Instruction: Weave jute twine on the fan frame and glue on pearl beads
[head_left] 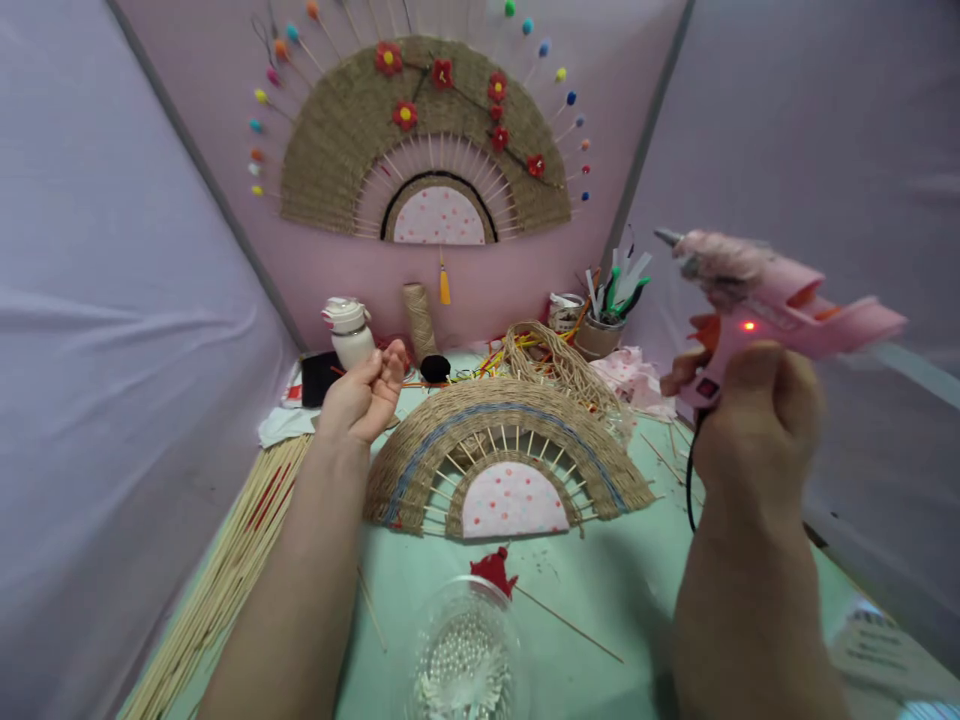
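My right hand (757, 420) is wrapped round the handle of a pink hot glue gun (780, 290), raised at the right. Its metal nozzle points left, a red light glows on its side, and a clear glue stick (926, 365) sticks out of the back. My left hand (371, 395) is lifted beside a white bottle, palm partly up, fingers loosely bent and apart, with nothing visible in it. Between my arms lies a woven twine fan (600, 450) with a blue band and a pink-dotted half-round centre. A red piece (493, 572) rests below it.
A clear tub of white pearls (465, 650) stands in front. Thin sticks (225, 560) lie at left. Behind are the white bottle (351, 335), a twine spool (420, 315), coiled cord (551, 360) and a tool pot (600, 335). A flowered fan (322, 150) hangs on the back wall.
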